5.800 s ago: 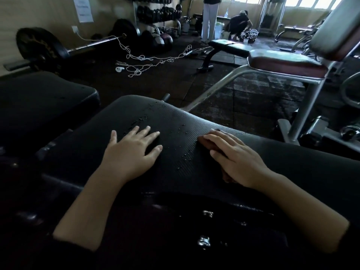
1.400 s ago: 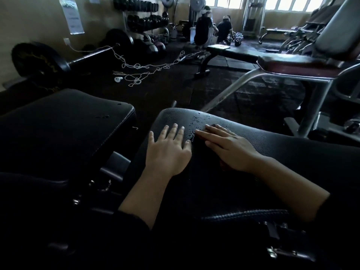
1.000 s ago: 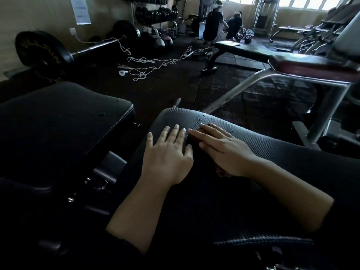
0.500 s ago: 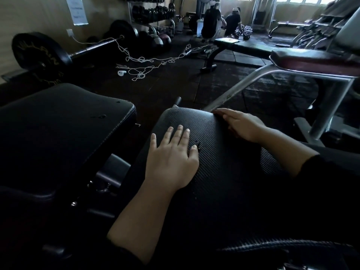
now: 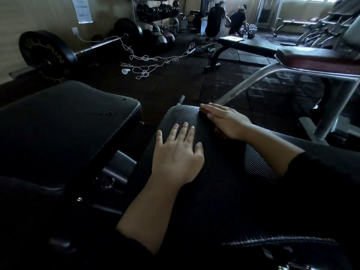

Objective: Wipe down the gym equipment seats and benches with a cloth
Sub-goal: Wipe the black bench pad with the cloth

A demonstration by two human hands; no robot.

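Note:
A black ribbed bench pad runs from the lower right toward the middle of the view. My left hand lies flat on it with fingers spread. My right hand lies flat near the pad's far end, pressing a dark reddish cloth against it; only a thin edge of the cloth shows under the palm and fingertips. A second black seat pad with a few water drops sits to the left.
A red-padded bench on a grey steel frame stands at the right. A loaded barbell, a white tangled cable and a dumbbell rack lie beyond. Two people crouch far back.
My right hand with the cloth swept from beside my left hand to the pad's far end and slid slightly back toward the left. The water drops on the ribbed pad are gone.

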